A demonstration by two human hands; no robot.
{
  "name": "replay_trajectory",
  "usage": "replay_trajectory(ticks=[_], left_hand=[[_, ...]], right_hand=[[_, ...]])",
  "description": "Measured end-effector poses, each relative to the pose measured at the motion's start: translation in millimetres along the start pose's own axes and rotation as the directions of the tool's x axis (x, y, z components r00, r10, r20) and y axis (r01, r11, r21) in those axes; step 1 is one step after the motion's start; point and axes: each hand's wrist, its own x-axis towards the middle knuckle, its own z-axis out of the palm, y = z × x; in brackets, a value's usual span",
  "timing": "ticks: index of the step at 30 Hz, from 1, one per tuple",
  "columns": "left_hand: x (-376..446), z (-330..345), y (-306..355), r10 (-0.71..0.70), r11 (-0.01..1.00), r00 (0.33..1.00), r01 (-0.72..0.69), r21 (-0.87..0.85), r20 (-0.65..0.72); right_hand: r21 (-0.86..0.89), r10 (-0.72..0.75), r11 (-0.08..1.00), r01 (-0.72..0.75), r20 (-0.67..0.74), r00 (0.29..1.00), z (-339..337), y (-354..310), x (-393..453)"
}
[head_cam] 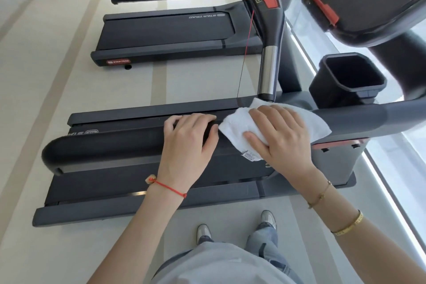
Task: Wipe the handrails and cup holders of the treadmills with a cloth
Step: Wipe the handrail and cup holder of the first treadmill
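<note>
On the near treadmill's handrail, the left hand is curling its fingers over the bar and gripping it. Just beside it, the right hand is pressing the white cloth down with spread, fairly flat fingers. Wrapping the cloth round the bar and sliding it lengthwise would likely be cleaning best, before reaching the nearby cup holder.

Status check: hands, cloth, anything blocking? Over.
Left hand grips handrail. Right hand presses cloth on handrail, next to left. Nothing else on it.
</note>
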Motion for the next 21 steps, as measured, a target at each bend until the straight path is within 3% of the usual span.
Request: replay_trajectory(ticks=[15, 21], left_hand=[[44, 73, 147, -0.006, 0.997, 1.0, 0.006, -0.082, 0.002], [61, 93, 186, -0.039, 0.995, 0.999, 0.036, -0.093, -0.033]], right_hand=[[0.042, -0.043, 0.998, 0.044, -0.03, 0.999, -46, 166, -54], [0.242, -0.076, 0.968, 0.071, 0.013, 0.997, -60, 205, -64]])
